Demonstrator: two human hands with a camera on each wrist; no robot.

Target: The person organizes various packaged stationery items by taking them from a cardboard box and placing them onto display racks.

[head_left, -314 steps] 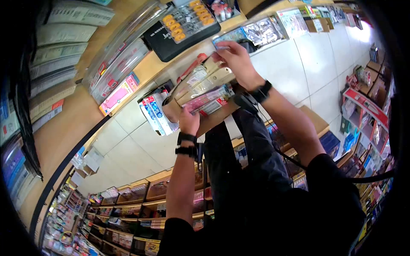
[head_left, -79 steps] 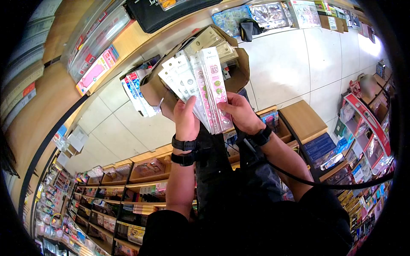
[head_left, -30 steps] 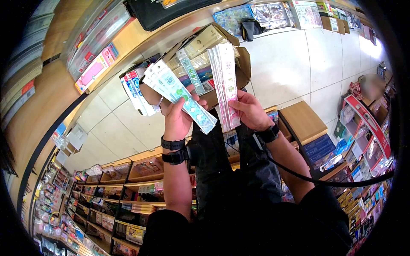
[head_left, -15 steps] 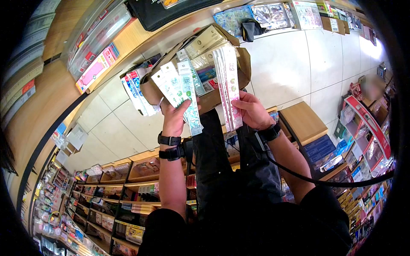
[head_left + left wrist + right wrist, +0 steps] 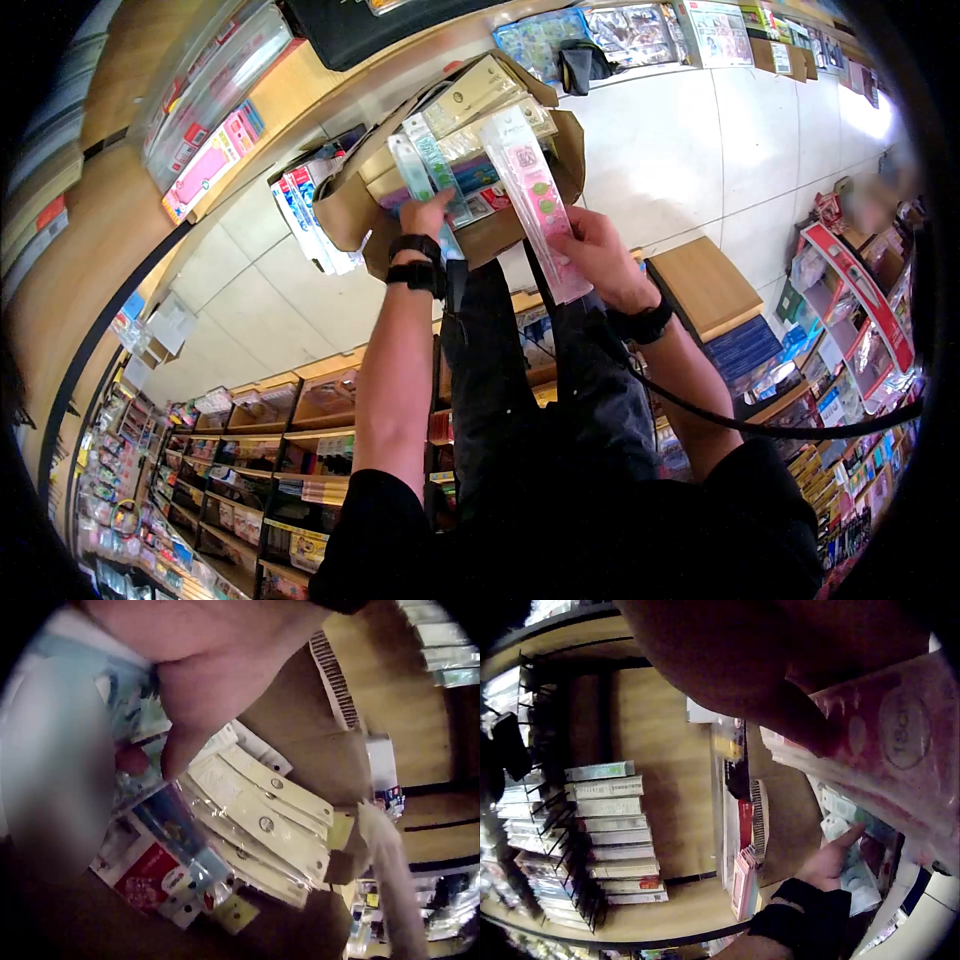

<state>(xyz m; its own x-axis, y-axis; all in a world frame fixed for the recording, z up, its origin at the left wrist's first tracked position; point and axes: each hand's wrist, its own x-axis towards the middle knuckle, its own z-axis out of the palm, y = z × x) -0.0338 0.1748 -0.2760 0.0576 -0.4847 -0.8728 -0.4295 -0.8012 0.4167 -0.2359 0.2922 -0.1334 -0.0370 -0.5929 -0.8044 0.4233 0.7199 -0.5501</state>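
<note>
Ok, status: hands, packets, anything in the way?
Right hand holding pink packets. Left hand on teal packets at the cardboard box, grip unclear. From the head view, pink packets hide part of the box.

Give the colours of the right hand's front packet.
The packet is pink, white and green, clearest in the head view.

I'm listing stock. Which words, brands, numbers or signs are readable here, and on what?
"18cm" (possibly "15cm"): flat pink clear-wrapped packet in the right hand.
Too blurred to read: red-and-white packet, long cream cards and slim teal packets in the brown cardboard box.
Elsewhere, print is too small.
</note>
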